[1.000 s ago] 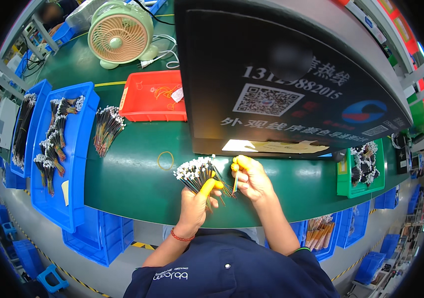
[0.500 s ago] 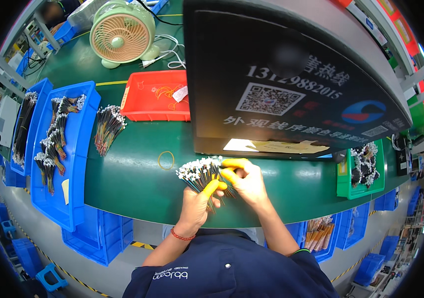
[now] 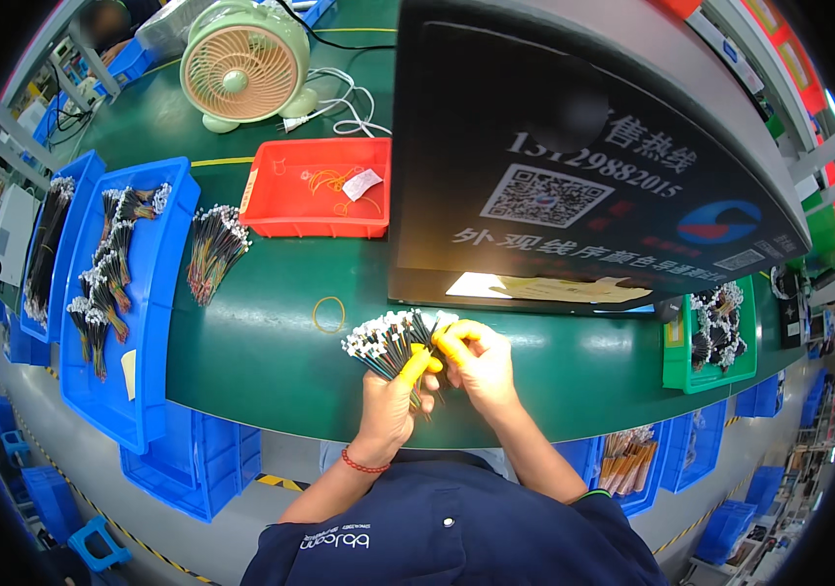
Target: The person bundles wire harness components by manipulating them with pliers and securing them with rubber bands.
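My left hand (image 3: 390, 402) grips a bundle of wire harnesses (image 3: 388, 342), dark thin wires with white connectors fanned out at the top. Yellow finger cots cover its thumb and some fingertips. Close beside it, my right hand (image 3: 481, 366), also in yellow finger cots, is closed at the bundle's right edge, pinching the connector end of a wire harness there. Just left of the bundle, a yellow rubber band (image 3: 329, 314) lies on the green table (image 3: 280, 361). Another bundle of wire harnesses (image 3: 217, 249) rests farther left.
Blue trays (image 3: 149, 391) with harness bundles line the left. A red tray (image 3: 315, 227) holds rubber bands and a paper tag. A large black machine (image 3: 554, 117) stands over the far middle and right. A green bin (image 3: 710, 376) of harnesses sits right; a fan (image 3: 241, 73) is far left.
My right hand has shifted slightly left and down, closer to the bundle. My left hand keeps its hold, and the bundle has moved only slightly.
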Demonstrator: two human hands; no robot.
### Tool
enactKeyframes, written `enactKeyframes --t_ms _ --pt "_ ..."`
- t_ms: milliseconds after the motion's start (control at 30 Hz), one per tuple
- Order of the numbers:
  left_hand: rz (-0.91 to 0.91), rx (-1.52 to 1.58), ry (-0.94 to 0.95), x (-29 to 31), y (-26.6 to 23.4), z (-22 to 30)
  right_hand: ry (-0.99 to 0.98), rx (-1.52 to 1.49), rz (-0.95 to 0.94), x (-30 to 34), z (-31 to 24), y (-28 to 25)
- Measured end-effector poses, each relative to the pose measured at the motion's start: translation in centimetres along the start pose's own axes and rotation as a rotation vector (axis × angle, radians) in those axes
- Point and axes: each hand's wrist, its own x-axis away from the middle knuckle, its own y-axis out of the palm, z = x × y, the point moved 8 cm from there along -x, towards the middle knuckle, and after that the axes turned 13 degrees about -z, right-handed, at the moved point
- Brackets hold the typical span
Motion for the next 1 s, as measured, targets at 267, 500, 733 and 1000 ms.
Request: enactKeyframes --t_ms 267,500,733,1000 --pt "-0.012 -0.021 0.02 0.0 0.0 0.4 0.245 -0.581 -0.043 -0.2 1.0 0.0" --pt "0.002 -0.026 -0.028 0.1 -0.3 0.3 0.328 -0.807 -0.015 -0.5 2.7 -2.0" --pt "-0.002 -0.011 -0.036 0.1 -0.2 0.1 0.352 -1.261 -0.193 -0.7 2.2 -0.4" --pt "-0.006 -0.02 -0.055 0.1 -0.2 -0.2 0.315 -1.35 -0.208 -0.7 1.9 -0.2"
